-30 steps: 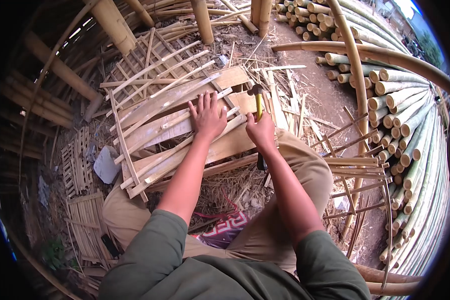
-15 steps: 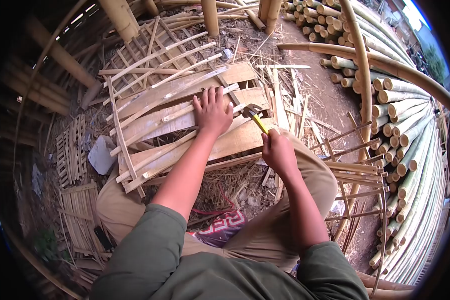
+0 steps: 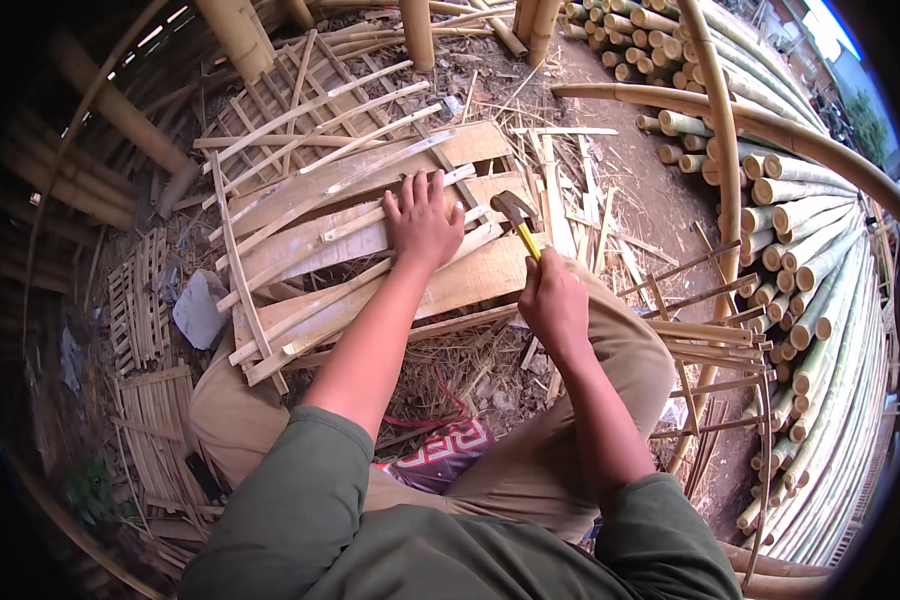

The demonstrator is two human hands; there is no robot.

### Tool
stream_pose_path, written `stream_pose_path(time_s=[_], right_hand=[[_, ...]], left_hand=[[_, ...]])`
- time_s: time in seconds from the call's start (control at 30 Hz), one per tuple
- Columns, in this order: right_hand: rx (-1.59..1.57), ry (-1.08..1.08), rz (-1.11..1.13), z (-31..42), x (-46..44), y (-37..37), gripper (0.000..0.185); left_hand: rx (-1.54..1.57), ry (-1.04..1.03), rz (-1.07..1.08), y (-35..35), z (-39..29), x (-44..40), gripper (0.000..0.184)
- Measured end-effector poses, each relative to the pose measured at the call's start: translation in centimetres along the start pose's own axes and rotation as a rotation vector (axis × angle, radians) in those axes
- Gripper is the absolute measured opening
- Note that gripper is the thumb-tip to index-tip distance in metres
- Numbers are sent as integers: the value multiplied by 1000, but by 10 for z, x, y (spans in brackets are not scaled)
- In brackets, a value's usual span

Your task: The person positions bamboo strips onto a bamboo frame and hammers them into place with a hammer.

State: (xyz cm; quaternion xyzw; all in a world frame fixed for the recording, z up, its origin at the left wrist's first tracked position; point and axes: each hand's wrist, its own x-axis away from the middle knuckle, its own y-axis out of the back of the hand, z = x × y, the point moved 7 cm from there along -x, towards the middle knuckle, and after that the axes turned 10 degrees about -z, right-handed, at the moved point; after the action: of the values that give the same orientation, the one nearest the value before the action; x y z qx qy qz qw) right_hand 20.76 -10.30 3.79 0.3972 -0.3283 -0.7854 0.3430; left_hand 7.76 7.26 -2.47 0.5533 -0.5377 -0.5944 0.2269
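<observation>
My left hand [image 3: 425,222] lies spread on several thin wooden strips [image 3: 355,228], pressing them over wide planks [image 3: 470,275]. Wrapped round the yellow handle of a hammer [image 3: 527,238] is my right hand [image 3: 555,297]. The hammer's dark head is just above the right ends of the strips; whether it touches the wood I cannot tell. A narrow crosspiece [image 3: 238,265] runs across the strips at their left ends.
Bamboo poles [image 3: 810,260] are stacked at the right, behind a curved bamboo rail [image 3: 725,150]. A lattice of strips [image 3: 280,105] lies beyond the planks. At the left are a pale block [image 3: 200,308] and slatted panels [image 3: 142,310]. Wood scraps and straw litter the ground.
The hammer head has shifted slightly, up and to the right, with the handle more upright in my right hand. My left hand stays in place on the strips.
</observation>
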Motion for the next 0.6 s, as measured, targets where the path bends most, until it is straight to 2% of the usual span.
stream_pose_path(time_s=[0.03,0.17,0.27,0.4,0.53,0.6], right_hand=[[-73,-7,-30,5,-1,7,20],[-3,64,40,-1,-1,-14,22],[-22,21,55,-5,2,-21,22],[-123,30,-22,9,-1,2,22],[9,56,48,-2,2,-15,19],[-4,34,12,3,1,-5,19]], left_hand=[[0,9,0,-1,1,1,65],[-6,7,24,-2,0,2,65],[8,20,16,0,1,-1,65],[9,8,-7,-4,1,-1,66],[6,-1,-8,-1,0,3,67],[11,-5,-17,4,-1,-2,67]])
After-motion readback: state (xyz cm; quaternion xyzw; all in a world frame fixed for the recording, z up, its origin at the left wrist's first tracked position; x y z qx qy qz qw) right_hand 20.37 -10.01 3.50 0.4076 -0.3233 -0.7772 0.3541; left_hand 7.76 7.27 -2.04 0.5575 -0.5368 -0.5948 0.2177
